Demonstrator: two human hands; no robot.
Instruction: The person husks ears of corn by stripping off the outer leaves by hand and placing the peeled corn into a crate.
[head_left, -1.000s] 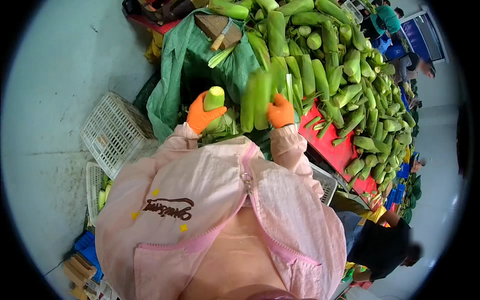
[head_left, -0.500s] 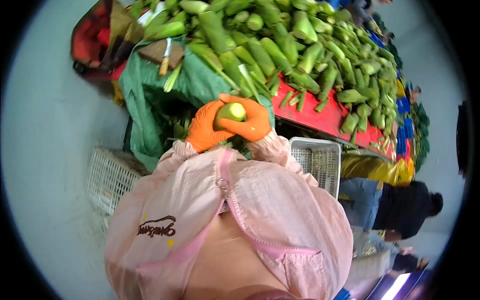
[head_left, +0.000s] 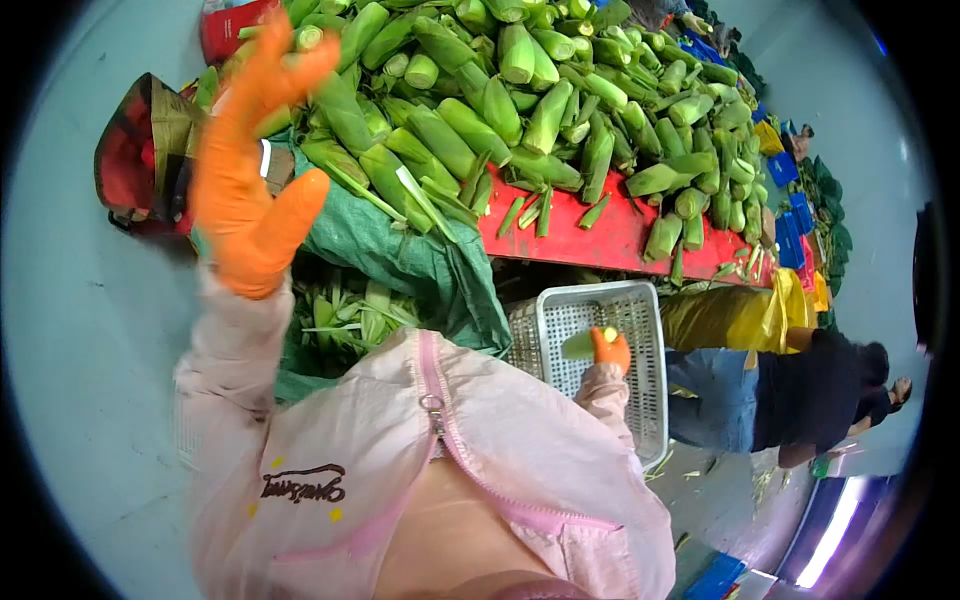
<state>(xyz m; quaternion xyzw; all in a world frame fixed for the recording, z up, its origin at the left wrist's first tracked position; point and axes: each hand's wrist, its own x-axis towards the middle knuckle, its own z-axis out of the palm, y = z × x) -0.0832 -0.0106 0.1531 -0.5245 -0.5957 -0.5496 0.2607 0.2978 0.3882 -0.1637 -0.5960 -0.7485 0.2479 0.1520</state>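
So we're not both-hands-on anymore: our right grip is wrapped round the corn ear over the white crate, our left grip splayed wide near the corn pile.

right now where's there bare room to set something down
The red tabletop has a bare strip along its near edge, between the heap of green corn ears and the rectangular white plastic crate, broken by loose green scraps. Inside, the crate looks bare around the orange-gloved right hand. Beyond the strip, corn crowds the table.
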